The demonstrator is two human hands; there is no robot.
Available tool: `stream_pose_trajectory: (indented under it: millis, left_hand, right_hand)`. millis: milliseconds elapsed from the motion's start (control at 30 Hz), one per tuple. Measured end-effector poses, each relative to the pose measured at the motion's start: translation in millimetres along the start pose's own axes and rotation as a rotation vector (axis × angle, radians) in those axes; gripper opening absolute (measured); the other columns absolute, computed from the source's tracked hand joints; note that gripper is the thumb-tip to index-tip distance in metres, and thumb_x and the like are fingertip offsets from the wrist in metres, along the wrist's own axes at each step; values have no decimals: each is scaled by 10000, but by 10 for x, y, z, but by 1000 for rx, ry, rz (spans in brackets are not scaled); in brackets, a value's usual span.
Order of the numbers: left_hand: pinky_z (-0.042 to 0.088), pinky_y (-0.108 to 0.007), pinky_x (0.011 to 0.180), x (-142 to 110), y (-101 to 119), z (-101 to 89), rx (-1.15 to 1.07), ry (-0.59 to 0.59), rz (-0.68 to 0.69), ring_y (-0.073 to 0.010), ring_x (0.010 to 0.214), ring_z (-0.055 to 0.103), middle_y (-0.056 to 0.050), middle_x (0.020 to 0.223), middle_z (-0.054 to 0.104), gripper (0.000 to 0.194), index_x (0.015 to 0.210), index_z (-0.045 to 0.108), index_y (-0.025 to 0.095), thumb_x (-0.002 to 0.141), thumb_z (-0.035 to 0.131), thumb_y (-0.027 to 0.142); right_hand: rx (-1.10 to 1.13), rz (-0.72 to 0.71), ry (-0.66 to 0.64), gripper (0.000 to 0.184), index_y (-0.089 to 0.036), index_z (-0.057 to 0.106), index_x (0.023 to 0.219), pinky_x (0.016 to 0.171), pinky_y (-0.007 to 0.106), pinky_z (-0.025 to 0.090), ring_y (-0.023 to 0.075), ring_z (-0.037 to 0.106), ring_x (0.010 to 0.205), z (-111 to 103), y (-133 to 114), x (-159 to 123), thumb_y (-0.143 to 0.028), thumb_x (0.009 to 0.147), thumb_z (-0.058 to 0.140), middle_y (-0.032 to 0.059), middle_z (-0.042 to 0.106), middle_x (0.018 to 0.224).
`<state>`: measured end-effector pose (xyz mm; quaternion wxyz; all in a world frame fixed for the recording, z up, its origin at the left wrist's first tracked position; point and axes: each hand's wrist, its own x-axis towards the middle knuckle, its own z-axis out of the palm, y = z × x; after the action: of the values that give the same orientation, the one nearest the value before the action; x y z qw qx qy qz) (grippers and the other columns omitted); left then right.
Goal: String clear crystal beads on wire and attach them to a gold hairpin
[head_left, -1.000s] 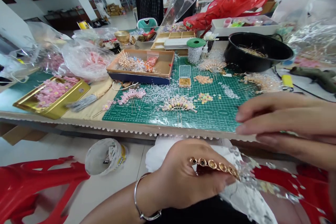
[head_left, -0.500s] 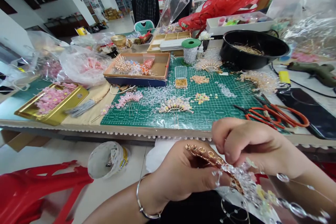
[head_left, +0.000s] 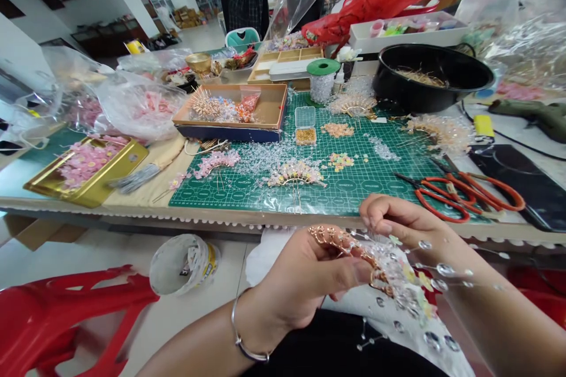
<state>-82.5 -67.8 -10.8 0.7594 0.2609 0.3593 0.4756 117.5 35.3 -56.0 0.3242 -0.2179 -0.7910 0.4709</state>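
Observation:
My left hand (head_left: 300,283), with a silver bangle at the wrist, pinches a hair ornament (head_left: 404,283) between thumb and fingers. It has a curved gold wire frame with loops, clustered clear beads and pale yellow and green flowers. Loose strands of clear beads (head_left: 444,271) trail from its right end. Just above the ornament, my right hand (head_left: 404,221) has thumb and fingertips pressed together. What lies in that pinch is too fine to make out. Finished-looking floral ornaments (head_left: 295,174) and a pink one (head_left: 217,164) lie on the green cutting mat (head_left: 247,197).
Red-handled pliers (head_left: 469,194) and a black pan (head_left: 433,85) are on the right. A gold tray (head_left: 128,174) of pink flowers and a box (head_left: 230,126) of beads stand left. Below are a white bucket (head_left: 170,271) and red stool (head_left: 75,312).
My right hand has lifted slightly away from the ornament, its fingers less curled. My left hand has tilted the ornament, and the bead strands have swung.

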Motion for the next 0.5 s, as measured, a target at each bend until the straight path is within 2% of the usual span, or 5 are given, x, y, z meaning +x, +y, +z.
stream_pose_trajectory:
  millis: [67, 133, 200, 333, 500]
  left_hand:
    - [224, -190, 392, 18, 1, -8, -19, -20, -23, -28, 440, 353, 63, 553, 514, 376, 682, 653, 176, 575, 940, 392]
    - [217, -198, 383, 27, 12, 1, -33, -54, -30, -29, 429, 348, 63, 537, 496, 382, 641, 635, 177, 568, 939, 397]
    - [208, -203, 380, 28, 23, 15, -53, -89, -22, -28, 420, 338, 64, 520, 473, 380, 610, 620, 177, 586, 928, 398]
    - [211, -215, 384, 16, 15, 29, -83, -106, -15, -31, 408, 340, 57, 517, 464, 360, 601, 622, 178, 632, 904, 400]
    - [359, -189, 527, -22, -18, 29, -66, -41, 5, -45, 544, 481, 26, 600, 565, 317, 630, 646, 150, 679, 899, 334]
  right_hand:
    - [-91, -45, 45, 21, -260, 633, 964, 818, 326, 527, 209, 610, 927, -12, -62, -57, -246, 956, 620, 42, 606, 1003]
    - [-177, -112, 61, 305, -299, 650, 1185, 1009, 386, 464, 261, 560, 1186, -6, -180, -102, -194, 900, 666, 69, 599, 1235]
    - [-241, -186, 27, 520, -319, 581, 1357, 1078, 420, 432, 287, 524, 1291, 25, -316, -129, -142, 872, 643, 72, 585, 1351]
    - [-301, -241, -28, 475, -286, 584, 1304, 928, 386, 556, 279, 663, 1123, 130, -501, -161, -122, 858, 573, 78, 698, 1203]
    - [-307, -202, 78, 347, -319, 642, 1125, 644, 305, 584, 232, 730, 753, 227, -547, -255, -96, 881, 537, 44, 739, 884]
